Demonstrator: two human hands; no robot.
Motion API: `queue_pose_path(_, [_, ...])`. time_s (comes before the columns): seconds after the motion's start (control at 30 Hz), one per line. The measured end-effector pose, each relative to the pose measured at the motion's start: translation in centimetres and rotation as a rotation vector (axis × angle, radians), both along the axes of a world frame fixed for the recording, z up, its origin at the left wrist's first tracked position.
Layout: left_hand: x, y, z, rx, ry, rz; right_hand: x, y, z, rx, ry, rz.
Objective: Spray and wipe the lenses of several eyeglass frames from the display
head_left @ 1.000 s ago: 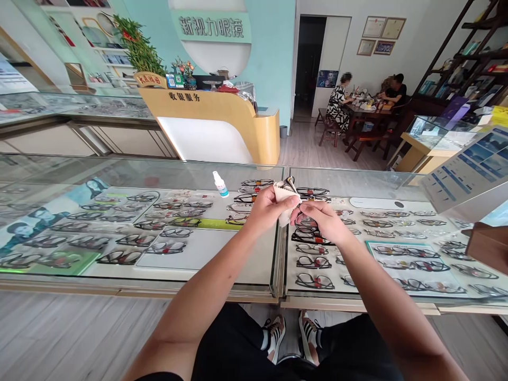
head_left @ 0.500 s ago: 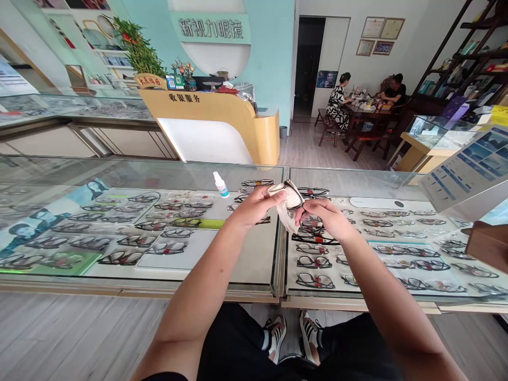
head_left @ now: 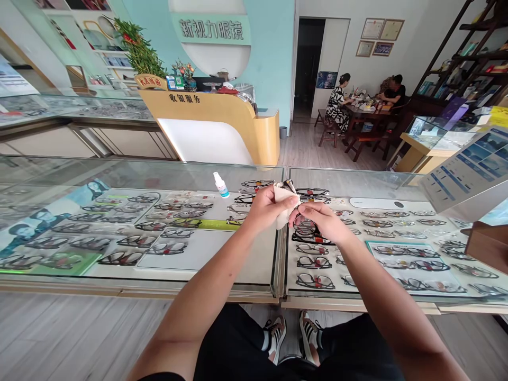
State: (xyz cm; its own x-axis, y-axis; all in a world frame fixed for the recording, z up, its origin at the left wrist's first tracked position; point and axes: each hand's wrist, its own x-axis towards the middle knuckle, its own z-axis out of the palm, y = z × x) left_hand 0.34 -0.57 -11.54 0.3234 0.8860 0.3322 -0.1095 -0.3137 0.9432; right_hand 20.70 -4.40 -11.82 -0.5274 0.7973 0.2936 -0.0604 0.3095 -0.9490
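A cream cloth (head_left: 281, 198) is pinched in my left hand (head_left: 264, 209), its thumb lying across the front. The cloth wraps part of a dark-framed pair of glasses (head_left: 288, 184), whose upper edge shows above it. My right hand (head_left: 323, 218) grips the glasses from the other side, fingertips close to the cloth. Most of the held frame is hidden by cloth and fingers. Both hands are above the glass display counter (head_left: 238, 272), near the seam between two cases. To the left of my hands, a small white spray bottle (head_left: 221, 186) with a blue label stands upright on the glass.
Rows of eyeglasses (head_left: 315, 262) lie inside the counter. A printed white box (head_left: 468, 172) and a brown box (head_left: 488, 243) are at the right. Beyond stands a cashier desk (head_left: 214, 108). Two people sit at a wooden table (head_left: 367, 107) in the back right.
My left hand has moved slightly right, its thumb now further over the cloth. The cloth's hanging end has drawn up. My right hand has shifted slightly; the bottle stays put.
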Motion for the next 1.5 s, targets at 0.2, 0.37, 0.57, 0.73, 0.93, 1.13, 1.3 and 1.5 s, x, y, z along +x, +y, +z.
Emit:
queue_pose_path(0.2, [-0.5,0.2,-0.2,0.088,0.060,0.123,0.4,0.3,-0.3,0.022,-0.020,-0.021])
queue_pose_path(0.37, [-2.2,1.2,0.2,-0.007,0.074,-0.127,1.6,0.5,0.2,0.027,-0.032,-0.048])
queue_pose_path(0.57, [-1.7,0.9,0.3,-0.097,-0.012,-0.196,1.6,0.3,0.4,0.024,-0.011,-0.063])
queue_pose_path(0.73, [-0.3,0.2,0.2,-0.080,-0.058,-0.190,0.8,0.1,0.4,-0.011,0.029,-0.028])
queue_pose_path(0.93, [0.4,-0.1,-0.5,0.028,-0.039,0.087,0.3,0.0,0.2,0.005,-0.011,-0.022])
queue_pose_path(1.13, [0.0,0.8,-1.0,0.016,-0.056,0.099,0.4,-0.1,0.5,0.014,-0.001,-0.076])
queue_pose_path(1.3, [0.1,1.1,-0.7,-0.111,-0.244,-0.032,0.9,0.2,0.3,0.057,0.112,-0.228])
queue_pose_path(1.5, [0.4,0.8,-1.4,-0.206,-0.251,-0.087,0.9,0.7,-0.4,0.180,0.266,-0.441])
